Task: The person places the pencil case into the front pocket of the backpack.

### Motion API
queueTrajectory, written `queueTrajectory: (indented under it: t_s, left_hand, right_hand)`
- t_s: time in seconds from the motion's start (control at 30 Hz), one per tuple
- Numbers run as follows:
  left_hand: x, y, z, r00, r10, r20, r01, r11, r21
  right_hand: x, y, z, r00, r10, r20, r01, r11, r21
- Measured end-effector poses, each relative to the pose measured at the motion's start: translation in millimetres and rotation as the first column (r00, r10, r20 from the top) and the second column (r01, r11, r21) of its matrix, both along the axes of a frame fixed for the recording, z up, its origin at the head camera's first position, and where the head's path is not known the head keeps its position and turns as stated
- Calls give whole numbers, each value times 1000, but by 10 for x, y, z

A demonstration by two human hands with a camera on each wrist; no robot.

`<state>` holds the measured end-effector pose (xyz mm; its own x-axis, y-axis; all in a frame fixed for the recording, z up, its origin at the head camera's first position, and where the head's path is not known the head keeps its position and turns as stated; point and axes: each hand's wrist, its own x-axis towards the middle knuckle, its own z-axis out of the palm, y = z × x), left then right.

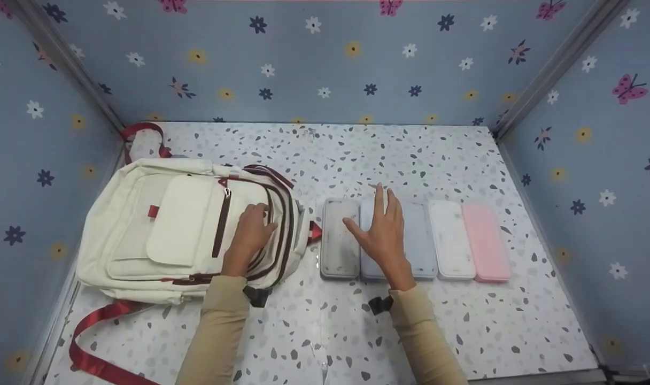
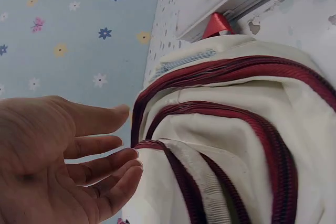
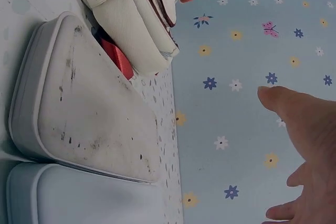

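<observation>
A cream backpack (image 1: 130, 219) with dark red zippers lies flat at the left. My left hand (image 1: 252, 232) is over its zippered end, fingers loosely bent and holding nothing; in the left wrist view the fingertips are right at the edge of a zipped compartment (image 2: 210, 135). My right hand (image 1: 382, 235) hovers with spread fingers above a row of flat, rounded cases. Beneath it the light blue part of the row (image 1: 418, 240) is partly hidden. A grey case (image 1: 340, 246) with dark smudges lies between that and the backpack.
To the right of the blue are a white case (image 1: 453, 240) and a pink case (image 1: 486, 243). A red strap (image 1: 98, 363) trails from the backpack toward the front left. Flower-patterned walls (image 1: 325, 59) enclose the speckled table (image 1: 357, 342) at the back and sides.
</observation>
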<state>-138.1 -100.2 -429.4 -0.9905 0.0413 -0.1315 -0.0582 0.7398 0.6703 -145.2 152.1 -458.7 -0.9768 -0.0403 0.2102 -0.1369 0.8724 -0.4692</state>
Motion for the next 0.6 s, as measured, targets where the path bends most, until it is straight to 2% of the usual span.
queueTrajectory:
  t_s: [0.07, 0.1, 0.13, 0.17, 0.3, 0.6]
  left_hand:
    - [-225, -136, -505, 999, -14, 45, 15, 1000, -21]
    - [-296, -193, -684, 998, -29, 49, 30, 999, -16]
    - [-323, -202, -738, 998, -17, 66, 19, 1000, -22]
    - [-356, -217, -839, 998, -6, 65, 7, 1000, -22]
    - [-367, -216, -926, 995, 35, 89, -29, 997, -66]
    - [-330, -206, -876, 989, 60, 138, -48, 995, -91]
  right_hand:
    - [-133, 13, -304, 998, -66, 15, 66, 998, -5]
    - [-160, 14, -425, 995, -98, -5, 98, 995, -12]
    - [-155, 6, -440, 994, -108, 17, 109, 994, -19]
    - [-159, 17, -491, 994, -107, 23, 108, 994, -28]
    - [-101, 15, -537, 992, -86, 87, 89, 996, -27]
    - [1, -42, -660, 990, -81, 113, 84, 996, -20]
